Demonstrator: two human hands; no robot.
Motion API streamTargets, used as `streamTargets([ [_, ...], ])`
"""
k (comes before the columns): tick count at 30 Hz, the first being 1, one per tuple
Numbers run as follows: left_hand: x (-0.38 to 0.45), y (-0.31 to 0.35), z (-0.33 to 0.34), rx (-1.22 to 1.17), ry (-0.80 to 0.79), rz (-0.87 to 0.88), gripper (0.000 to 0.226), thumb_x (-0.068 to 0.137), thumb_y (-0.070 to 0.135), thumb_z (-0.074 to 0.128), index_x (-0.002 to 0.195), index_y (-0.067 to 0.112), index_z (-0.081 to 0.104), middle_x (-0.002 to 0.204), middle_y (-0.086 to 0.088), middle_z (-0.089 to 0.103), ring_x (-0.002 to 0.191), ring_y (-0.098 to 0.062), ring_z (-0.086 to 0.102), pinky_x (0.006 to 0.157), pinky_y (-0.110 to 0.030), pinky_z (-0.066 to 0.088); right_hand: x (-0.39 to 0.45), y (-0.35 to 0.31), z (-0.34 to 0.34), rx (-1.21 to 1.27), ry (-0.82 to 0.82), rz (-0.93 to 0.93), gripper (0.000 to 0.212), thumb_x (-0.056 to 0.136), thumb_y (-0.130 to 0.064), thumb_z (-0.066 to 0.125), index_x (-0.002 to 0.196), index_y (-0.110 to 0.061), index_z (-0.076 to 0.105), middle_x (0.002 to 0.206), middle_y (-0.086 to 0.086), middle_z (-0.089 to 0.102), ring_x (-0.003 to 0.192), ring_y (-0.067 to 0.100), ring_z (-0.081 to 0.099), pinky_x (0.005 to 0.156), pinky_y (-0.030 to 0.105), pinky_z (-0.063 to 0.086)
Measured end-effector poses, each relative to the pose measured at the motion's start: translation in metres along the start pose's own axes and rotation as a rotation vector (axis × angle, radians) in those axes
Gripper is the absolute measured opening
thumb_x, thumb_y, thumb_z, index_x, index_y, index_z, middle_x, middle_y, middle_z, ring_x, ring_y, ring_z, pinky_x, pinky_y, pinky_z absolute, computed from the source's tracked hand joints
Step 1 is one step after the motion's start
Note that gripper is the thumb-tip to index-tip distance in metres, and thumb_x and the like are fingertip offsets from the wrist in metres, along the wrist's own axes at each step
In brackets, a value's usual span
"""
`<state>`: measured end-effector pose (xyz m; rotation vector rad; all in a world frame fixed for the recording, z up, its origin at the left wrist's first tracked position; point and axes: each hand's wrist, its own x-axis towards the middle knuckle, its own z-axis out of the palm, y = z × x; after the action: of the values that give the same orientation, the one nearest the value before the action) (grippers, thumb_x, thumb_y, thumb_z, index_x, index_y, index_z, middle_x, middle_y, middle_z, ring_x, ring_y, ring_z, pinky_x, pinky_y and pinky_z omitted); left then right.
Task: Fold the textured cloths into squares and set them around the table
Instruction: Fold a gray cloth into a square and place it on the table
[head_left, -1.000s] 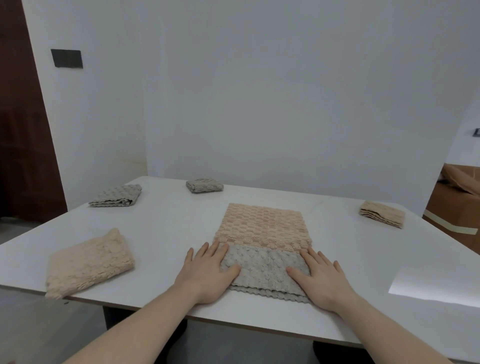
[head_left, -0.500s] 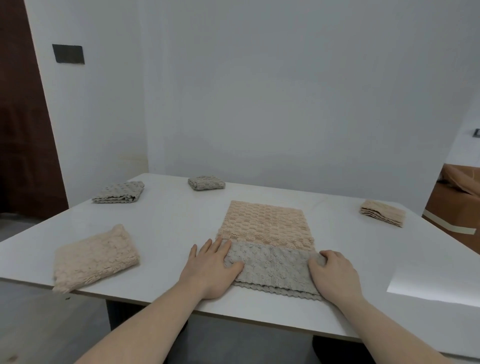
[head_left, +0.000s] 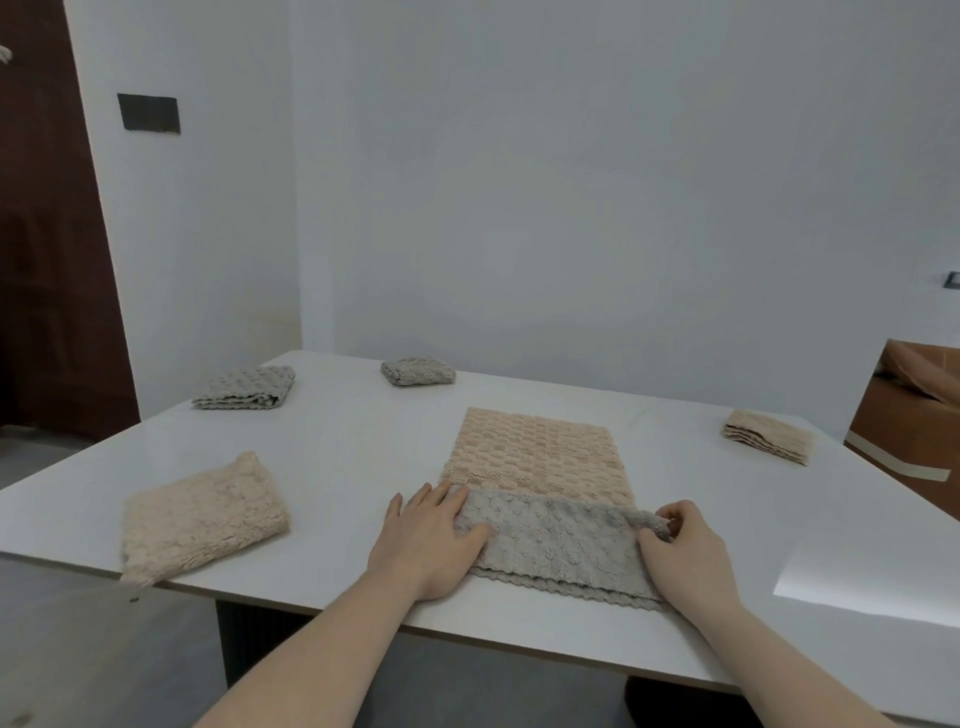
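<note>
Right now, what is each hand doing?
Left hand: open, fingers flat on the cloth.
Right hand: closed, pinching the cloth's grey folded edge.

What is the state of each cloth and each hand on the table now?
Centre cloth: partly folded, grey flap turned over beige.
Left hand: flat on flap.
Right hand: pinches flap's corner.
Four other cloths: folded, set apart.

left hand (head_left: 427, 540) flat, right hand (head_left: 684, 553) pinching
</note>
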<state>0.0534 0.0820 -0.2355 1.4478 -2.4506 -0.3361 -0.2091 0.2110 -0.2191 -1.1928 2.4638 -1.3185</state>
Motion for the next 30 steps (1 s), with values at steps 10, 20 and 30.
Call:
streamTargets([
  [10, -0.002, 0.0, -0.002, -0.14, 0.111, 0.004, 0.069, 0.09, 0.057, 0.038, 0.154, 0.031, 0.037, 0.164, 0.01, 0.029, 0.15, -0.01, 0.026, 0.126, -0.042, 0.01, 0.002, -0.011, -0.01, 0.214, 0.002, 0.07, 0.035, 0.085, -0.008, 0.069, 0.115, -0.02, 0.054, 0.092, -0.007, 0.06, 0.081, 0.004, 0.058, 0.066, 0.028, 0.04],
  [20, -0.009, -0.001, -0.007, -0.326, 0.184, 0.026, 0.048, 0.089, 0.044, 0.053, 0.135, 0.031, 0.056, 0.144, 0.017, 0.049, 0.133, -0.008, 0.042, 0.112, -0.029, 0.035, 0.027, -0.079, -0.016, 0.585, -0.223, 0.258, 0.044, 0.084, -0.01, 0.075, 0.123, -0.014, 0.055, 0.105, 0.012, 0.067, 0.086, 0.023, 0.068, 0.073, 0.034, 0.058],
  [30, -0.006, -0.003, -0.01, -0.587, 0.249, 0.018, 0.023, 0.082, 0.056, 0.056, 0.088, 0.039, 0.071, 0.102, 0.023, 0.066, 0.107, 0.0, 0.055, 0.095, -0.032, 0.046, -0.001, -0.128, 0.039, 0.668, -0.419, 0.223, 0.043, 0.083, -0.002, 0.07, 0.12, -0.015, 0.051, 0.089, 0.011, 0.065, 0.064, 0.018, 0.062, 0.057, 0.03, 0.058],
])
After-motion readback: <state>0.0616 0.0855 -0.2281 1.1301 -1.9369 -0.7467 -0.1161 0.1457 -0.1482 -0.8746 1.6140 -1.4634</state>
